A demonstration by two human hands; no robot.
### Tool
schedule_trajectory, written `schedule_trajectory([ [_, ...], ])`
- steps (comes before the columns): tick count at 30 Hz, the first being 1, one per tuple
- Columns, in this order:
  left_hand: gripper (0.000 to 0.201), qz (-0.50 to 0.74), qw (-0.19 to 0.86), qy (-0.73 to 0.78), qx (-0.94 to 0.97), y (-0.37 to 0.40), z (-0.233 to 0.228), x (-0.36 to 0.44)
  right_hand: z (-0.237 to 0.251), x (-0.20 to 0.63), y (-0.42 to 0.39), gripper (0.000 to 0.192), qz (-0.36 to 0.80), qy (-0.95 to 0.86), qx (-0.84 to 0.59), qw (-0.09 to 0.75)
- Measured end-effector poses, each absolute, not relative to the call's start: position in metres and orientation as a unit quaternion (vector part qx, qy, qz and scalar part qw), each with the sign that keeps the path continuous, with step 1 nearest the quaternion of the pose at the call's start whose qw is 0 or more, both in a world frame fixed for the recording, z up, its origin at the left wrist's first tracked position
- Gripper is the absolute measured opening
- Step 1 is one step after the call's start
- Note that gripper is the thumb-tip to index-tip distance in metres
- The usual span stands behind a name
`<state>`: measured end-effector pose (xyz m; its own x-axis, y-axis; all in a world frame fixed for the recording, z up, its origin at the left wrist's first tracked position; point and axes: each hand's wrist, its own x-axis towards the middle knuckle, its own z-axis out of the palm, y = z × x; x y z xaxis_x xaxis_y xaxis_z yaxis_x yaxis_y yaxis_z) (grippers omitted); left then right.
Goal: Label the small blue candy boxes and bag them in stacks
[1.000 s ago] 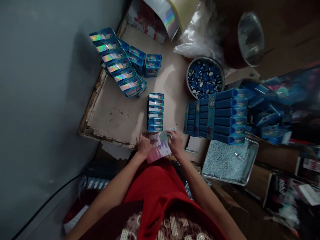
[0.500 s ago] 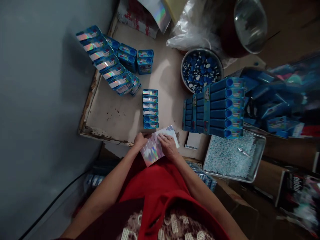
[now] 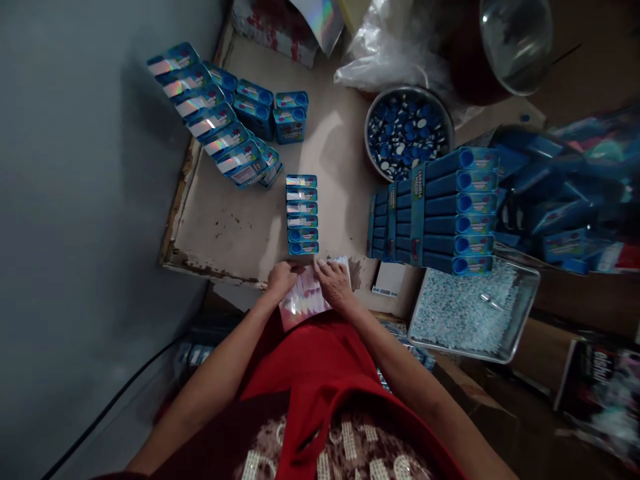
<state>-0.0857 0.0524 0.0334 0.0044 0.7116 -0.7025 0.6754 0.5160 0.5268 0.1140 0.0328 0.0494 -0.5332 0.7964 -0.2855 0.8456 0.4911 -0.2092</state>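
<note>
Both hands have drawn the holographic sheet (image 3: 304, 299) lower-centre, left hand (image 3: 281, 279) gripping its left edge, right hand (image 3: 334, 283) flat on it, long axis toward the box row (image 3: 302, 215) just above.

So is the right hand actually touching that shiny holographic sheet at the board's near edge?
Touching. The head view shows the right hand lying flat on the holographic sheet, fingers spread over its upper part, with the left hand at its left edge.
</note>
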Motion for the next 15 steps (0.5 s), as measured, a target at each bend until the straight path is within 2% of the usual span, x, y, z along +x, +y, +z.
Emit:
schedule_trajectory([
  [4,0.027,0.012,0.526,0.699,0.483,0.048,0.029,-0.089,0.054,0.115,0.003,0.050,-0.164,0.856,0.486,0.069],
  [10,0.028,0.028,0.488,0.714,0.501,0.047,0.026,-0.086,0.088,0.117,-0.012,0.020,-0.200,0.797,0.568,0.036],
  [12,0.026,0.050,0.470,0.712,0.519,0.047,0.026,-0.082,0.106,0.116,-0.008,0.014,-0.237,0.764,0.600,0.002],
  [15,0.028,0.089,0.427,0.722,0.537,0.042,0.030,-0.081,0.137,0.110,0.009,0.012,-0.354,0.637,0.679,-0.090],
])
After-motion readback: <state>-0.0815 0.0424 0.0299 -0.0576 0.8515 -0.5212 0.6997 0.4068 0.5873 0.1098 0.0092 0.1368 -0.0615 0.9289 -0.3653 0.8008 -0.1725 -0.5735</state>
